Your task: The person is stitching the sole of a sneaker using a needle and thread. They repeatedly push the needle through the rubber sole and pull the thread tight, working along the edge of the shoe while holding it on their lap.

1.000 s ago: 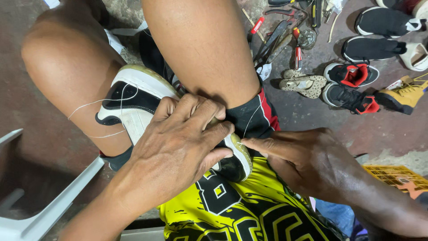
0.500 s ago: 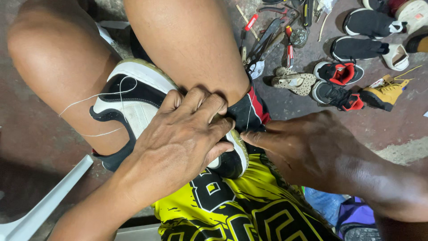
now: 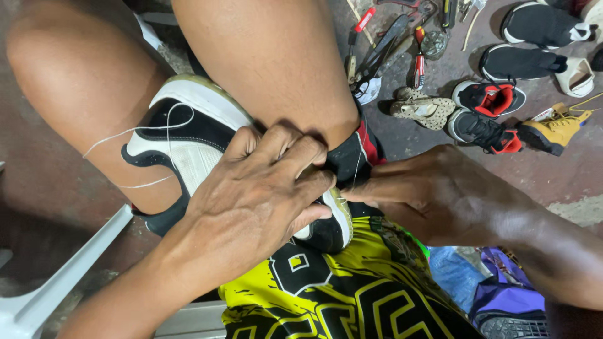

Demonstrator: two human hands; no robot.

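Note:
A black and white sneaker (image 3: pixel 188 132) with a yellowed sole is clamped sole-side out between my two bare knees. My left hand (image 3: pixel 257 201) lies over its heel end, fingers curled and pressing on the upper. My right hand (image 3: pixel 433 194) is at the sneaker's right side, fingertips pinched at the black and red heel part (image 3: pixel 355 154); what they pinch is hidden. A white thread (image 3: pixel 135 132) runs from the sneaker across my left knee.
On the floor at top right lie several shoes: black ones (image 3: pixel 534 25), a black-red pair (image 3: pixel 487 100), a tan boot (image 3: pixel 556 129), a worn sandal (image 3: pixel 424 107). Hand tools with red handles (image 3: pixel 389 37) lie beside them. A white plastic chair (image 3: pixel 56 282) is at lower left.
The view has shifted a little, so knees and hands sit lower and nearer. Both hands stay on the sneaker's heel end with the thread still trailing left.

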